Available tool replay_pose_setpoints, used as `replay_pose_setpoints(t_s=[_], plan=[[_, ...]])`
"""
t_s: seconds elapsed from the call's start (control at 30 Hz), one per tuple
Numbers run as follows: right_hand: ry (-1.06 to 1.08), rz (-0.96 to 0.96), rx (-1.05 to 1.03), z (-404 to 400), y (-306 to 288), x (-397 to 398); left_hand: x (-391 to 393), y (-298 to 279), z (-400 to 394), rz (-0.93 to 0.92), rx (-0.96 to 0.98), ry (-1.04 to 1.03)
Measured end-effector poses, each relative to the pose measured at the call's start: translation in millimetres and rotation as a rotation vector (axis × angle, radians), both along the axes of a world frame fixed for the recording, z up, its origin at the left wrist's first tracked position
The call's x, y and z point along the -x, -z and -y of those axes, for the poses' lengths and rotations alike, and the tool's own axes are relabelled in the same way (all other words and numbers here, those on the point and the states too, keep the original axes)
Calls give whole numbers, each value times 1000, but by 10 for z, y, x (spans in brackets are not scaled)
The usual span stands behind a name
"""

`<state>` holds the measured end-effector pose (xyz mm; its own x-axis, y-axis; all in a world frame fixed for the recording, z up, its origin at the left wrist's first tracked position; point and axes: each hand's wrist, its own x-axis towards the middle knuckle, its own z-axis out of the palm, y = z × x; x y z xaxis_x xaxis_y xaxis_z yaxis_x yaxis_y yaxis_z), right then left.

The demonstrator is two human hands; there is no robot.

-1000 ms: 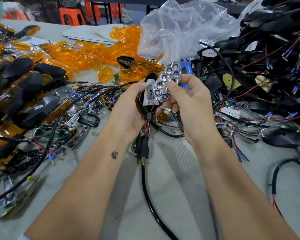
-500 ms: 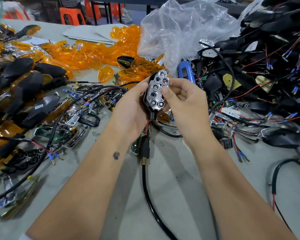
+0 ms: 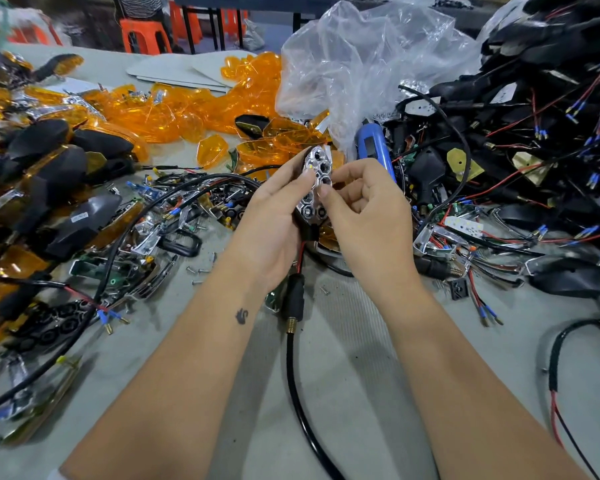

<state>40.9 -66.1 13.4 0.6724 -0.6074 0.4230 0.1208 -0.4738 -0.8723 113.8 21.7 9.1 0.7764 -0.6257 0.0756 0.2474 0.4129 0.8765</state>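
A black lamp housing with a chrome honeycomb reflector (image 3: 315,188) is held upright above the table's middle. My left hand (image 3: 274,223) grips the housing from the left, thumb on its upper edge. My right hand (image 3: 364,209) has curled fingers, and its thumb and forefinger pinch the reflector's right side. Red and black wires run from the housing's bottom into a black cable with a brass ferrule (image 3: 293,306) that hangs toward the near edge.
Orange lenses (image 3: 174,109) are heaped at the back left, black housings (image 3: 49,174) at the left. A crumpled clear plastic bag (image 3: 368,60) and a blue tool (image 3: 373,147) lie behind my hands. Tangled wired lamp bodies (image 3: 534,133) fill the right. Loose screws (image 3: 194,271) dot the grey table.
The chrome reflector, first held loose above the housing, now sits in the black housing. My right hand has shifted from carrying it to pinching its side.
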Motion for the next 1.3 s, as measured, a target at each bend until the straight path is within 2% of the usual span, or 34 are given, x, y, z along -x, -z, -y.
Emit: replay_pose_setpoints(t_s=[0.33, 0.5, 0.6, 0.8, 1.13, 1.3], plan=[[-11, -58, 82, -12, 15, -9, -17, 20, 31, 43, -53, -108], [-39, -60, 50, -8, 23, -4, -14, 26, 38, 41, -117, -158], [-50, -64, 12, 11, -8, 7, -8, 25, 20, 31, -114, -147], [-114, -77, -73, 0, -88, 42, -40, 80, -13, 171, -110, -103], [-125, -24, -198, -58, -136, 66, -58, -9, -115, 14, -39, 14], [-169, -38, -210, -62, -151, 69, -32, -3, -137, 78, -40, 50]])
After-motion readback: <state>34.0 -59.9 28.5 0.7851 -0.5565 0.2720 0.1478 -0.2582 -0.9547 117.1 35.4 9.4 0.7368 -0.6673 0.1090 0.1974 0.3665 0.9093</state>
